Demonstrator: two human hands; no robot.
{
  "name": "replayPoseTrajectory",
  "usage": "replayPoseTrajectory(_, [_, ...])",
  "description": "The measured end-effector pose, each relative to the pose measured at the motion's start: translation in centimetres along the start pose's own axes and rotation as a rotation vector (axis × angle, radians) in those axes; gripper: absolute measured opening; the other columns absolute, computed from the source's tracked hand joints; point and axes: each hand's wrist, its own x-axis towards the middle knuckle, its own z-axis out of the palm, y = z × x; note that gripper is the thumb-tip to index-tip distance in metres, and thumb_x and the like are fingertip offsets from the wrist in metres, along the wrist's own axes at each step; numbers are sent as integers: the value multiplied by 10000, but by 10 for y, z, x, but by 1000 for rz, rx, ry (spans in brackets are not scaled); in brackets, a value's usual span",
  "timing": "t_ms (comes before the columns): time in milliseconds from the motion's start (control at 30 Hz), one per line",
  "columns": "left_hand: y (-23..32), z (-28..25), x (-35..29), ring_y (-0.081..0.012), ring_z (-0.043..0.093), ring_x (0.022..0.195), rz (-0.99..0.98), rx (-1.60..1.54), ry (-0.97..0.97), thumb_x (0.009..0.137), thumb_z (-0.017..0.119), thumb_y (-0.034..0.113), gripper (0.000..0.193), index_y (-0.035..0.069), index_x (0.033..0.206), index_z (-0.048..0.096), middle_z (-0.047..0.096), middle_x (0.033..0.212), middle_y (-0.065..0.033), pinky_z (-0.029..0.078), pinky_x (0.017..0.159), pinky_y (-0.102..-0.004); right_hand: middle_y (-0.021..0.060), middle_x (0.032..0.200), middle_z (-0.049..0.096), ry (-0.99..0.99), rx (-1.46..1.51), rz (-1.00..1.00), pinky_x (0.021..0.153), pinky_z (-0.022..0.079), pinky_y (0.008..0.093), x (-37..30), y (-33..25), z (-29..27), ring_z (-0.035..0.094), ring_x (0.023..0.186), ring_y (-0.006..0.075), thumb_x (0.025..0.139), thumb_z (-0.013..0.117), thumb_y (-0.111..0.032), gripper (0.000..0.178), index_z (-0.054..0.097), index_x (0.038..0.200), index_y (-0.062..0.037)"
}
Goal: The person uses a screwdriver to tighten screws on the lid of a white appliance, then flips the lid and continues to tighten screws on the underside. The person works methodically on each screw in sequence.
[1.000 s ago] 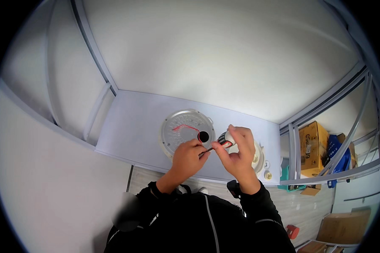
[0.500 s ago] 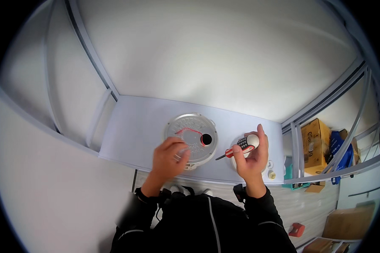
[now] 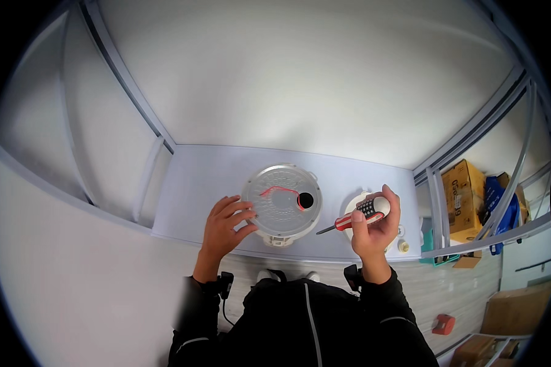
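On the table stands a round appliance part with a white rim and a grey metal plate [image 3: 275,220]. A red wire [image 3: 278,188] curves across the plate toward a round black piece [image 3: 305,200]. My left hand [image 3: 225,227] is at the plate's left edge, fingers spread and holding nothing; whether the fingertips touch the rim I cannot tell. In my right hand [image 3: 375,241] lies a screwdriver [image 3: 368,211] with a red, white and black handle, its shaft pointing left toward the round part. Beneath that hand sits a white round piece [image 3: 356,200], partly covered.
A small clear ring [image 3: 401,230] and a yellowish cap-like piece [image 3: 403,246] lie near the table's right end. The pale table [image 3: 193,183] meets a wall behind and frame posts at both sides. Beyond the right posts are cardboard boxes [image 3: 462,196] and a teal bin [image 3: 427,244].
My left hand has drawn back leftward from over the plate to its edge, and its fingers have spread. My right hand still holds the screwdriver. The whole view has shifted slightly.
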Motion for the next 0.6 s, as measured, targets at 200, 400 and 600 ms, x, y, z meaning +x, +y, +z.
replayPoseTrajectory(200, [17, 12, 3, -308, 636, 1223, 45, 30, 42, 676, 962, 287, 325, 177, 917, 772, 724, 1040, 22, 432, 1162, -611, 127, 1109, 598, 56, -7, -64, 786, 511, 319, -5, 0, 5, 596, 910, 186, 909, 796, -132, 664, 491, 1468, 57])
replayPoseTrajectory(400, [45, 57, 6, -258, 603, 1053, 98, -53, 158, 654, 973, 353, 331, 181, 816, 742, 664, 929, 30, 411, 1152, -585, 145, 1083, 651, 126, -64, -83, 806, 548, 328, -9, 2, 0, 645, 901, 191, 941, 755, -181, 689, 450, 1521, 33])
replayPoseTrajectory(600, [88, 97, 19, -221, 553, 932, 112, 8, 289, 660, 964, 404, 356, 189, 815, 727, 622, 883, 37, 382, 989, -453, 147, 1098, 650, 119, -68, -34, 812, 551, 326, -10, 3, -11, 647, 909, 192, 932, 770, -157, 707, 446, 1529, 40])
